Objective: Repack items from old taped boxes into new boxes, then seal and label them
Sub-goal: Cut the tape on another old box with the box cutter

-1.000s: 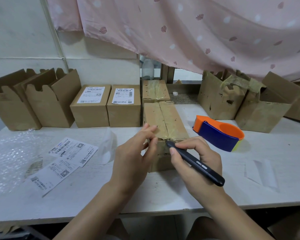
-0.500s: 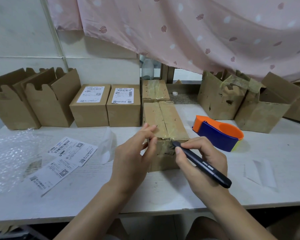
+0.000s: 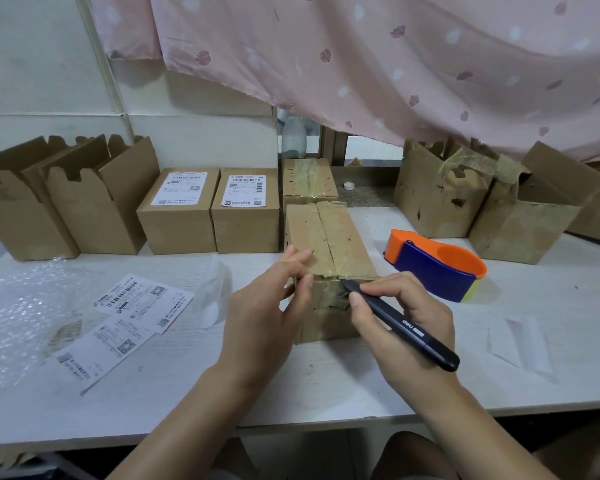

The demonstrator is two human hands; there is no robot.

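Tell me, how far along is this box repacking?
Done: two sealed, labelled boxes stand at the back. In hand: the left hand steadies an old taped box while the right hand puts a black pen-like tool to its tape. Left: another taped box behind it, open new boxes, loose labels on the table.

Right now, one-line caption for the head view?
Left hand steadies a taped box while the right hand puts a black pen-like tool to its front edge.
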